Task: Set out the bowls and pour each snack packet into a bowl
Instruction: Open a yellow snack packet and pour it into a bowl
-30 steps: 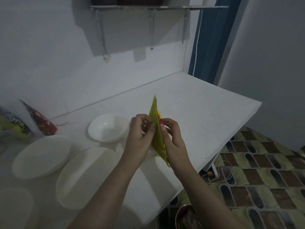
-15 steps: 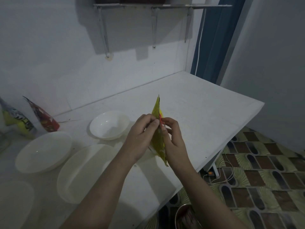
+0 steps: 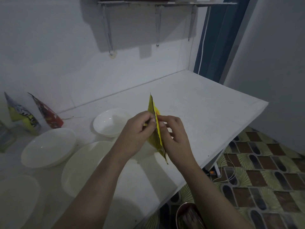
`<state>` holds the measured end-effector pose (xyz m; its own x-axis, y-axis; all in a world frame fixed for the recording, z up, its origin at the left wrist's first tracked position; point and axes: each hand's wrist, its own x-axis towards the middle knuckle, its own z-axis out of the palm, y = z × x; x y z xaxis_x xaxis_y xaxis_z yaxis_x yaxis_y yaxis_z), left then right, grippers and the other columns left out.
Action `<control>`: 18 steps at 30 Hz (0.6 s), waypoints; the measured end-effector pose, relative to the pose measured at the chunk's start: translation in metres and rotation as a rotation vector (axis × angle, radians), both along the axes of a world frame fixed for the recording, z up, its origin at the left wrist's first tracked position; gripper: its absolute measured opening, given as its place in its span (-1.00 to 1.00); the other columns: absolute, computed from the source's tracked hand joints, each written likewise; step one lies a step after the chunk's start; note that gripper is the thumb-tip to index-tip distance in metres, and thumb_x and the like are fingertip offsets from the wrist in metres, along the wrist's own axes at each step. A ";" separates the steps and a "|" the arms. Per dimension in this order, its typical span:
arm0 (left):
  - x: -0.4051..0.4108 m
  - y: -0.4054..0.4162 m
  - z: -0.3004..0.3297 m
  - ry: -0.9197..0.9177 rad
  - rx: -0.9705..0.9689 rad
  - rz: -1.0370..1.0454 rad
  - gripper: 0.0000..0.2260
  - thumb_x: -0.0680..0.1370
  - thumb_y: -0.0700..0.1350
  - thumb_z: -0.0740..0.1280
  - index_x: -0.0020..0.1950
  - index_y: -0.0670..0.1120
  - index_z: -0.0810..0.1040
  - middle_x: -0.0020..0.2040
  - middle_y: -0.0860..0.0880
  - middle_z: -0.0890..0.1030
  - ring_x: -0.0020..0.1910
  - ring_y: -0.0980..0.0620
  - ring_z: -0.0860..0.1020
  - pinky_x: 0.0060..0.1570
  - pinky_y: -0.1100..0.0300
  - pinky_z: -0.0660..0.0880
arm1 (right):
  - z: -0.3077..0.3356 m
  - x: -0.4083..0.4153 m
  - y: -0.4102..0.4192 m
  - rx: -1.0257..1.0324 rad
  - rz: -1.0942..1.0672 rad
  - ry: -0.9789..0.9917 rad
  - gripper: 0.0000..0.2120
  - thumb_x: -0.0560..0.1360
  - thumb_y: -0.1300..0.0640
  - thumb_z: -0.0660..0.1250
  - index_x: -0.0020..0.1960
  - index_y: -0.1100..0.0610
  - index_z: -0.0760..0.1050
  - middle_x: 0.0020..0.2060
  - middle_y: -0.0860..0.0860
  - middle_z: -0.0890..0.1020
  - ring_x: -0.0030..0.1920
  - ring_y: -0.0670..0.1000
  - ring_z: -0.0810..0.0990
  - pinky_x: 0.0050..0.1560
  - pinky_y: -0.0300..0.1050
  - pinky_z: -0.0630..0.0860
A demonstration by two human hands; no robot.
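A yellow snack packet (image 3: 156, 138) is held edge-on above the white table (image 3: 206, 113). My left hand (image 3: 137, 134) pinches its top edge from the left, and my right hand (image 3: 175, 136) pinches it from the right. Several white bowls sit on the table: a small round one (image 3: 109, 123) just left of my hands, a wider one (image 3: 47, 147) further left, a large one (image 3: 80, 166) under my left forearm, and one (image 3: 14, 200) at the bottom left corner. Two more packets lean against the wall: a red one (image 3: 47, 116) and a yellow-blue one (image 3: 21, 118).
The table's right and front edges drop to a patterned tile floor (image 3: 264, 171) with a white cable (image 3: 229, 172). A metal shelf (image 3: 165, 4) on brackets hangs on the wall above. A round metal vessel (image 3: 188, 215) stands on the floor below the front edge.
My hands have kept their hold on the yellow packet, and the fingers have shifted slightly along its top edge. The view has tilted a little.
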<state>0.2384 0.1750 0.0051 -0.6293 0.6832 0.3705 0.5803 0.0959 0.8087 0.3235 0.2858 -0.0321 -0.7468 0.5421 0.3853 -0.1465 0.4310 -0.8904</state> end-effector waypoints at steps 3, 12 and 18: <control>0.000 -0.002 0.003 -0.016 0.006 -0.016 -0.81 0.56 -0.08 0.21 -0.17 -0.15 0.47 -0.22 -0.14 0.50 -0.16 -0.12 0.47 -0.11 -0.10 0.49 | 0.014 0.002 -0.001 -0.006 0.025 -0.020 -0.83 0.62 0.06 0.24 0.05 0.00 0.61 -0.10 -0.08 0.62 -0.04 -0.08 0.59 -0.08 -0.16 0.55; -0.004 -0.005 0.002 -0.020 -0.016 -0.015 -0.82 0.60 -0.20 0.26 -0.20 -0.17 0.49 -0.24 -0.12 0.50 -0.18 -0.05 0.49 -0.12 0.12 0.52 | 0.031 0.006 -0.002 0.063 0.045 -0.077 -0.86 0.58 0.21 0.28 -0.14 0.20 0.53 -0.31 0.03 0.62 -0.27 -0.02 0.57 -0.28 -0.11 0.53; -0.001 -0.002 -0.003 -0.074 0.045 0.018 -0.84 0.54 -0.20 0.26 -0.23 -0.21 0.47 -0.28 -0.10 0.48 -0.30 0.13 0.40 -0.31 0.37 0.35 | 0.032 0.003 -0.003 0.116 0.008 -0.098 -0.86 0.57 0.21 0.30 -0.15 0.21 0.52 -0.35 0.09 0.59 -0.32 0.01 0.51 -0.38 -0.22 0.43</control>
<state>0.2374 0.1735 0.0021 -0.6681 0.6553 0.3526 0.5170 0.0680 0.8533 0.3266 0.2829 0.0004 -0.7880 0.4919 0.3704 -0.0657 0.5309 -0.8449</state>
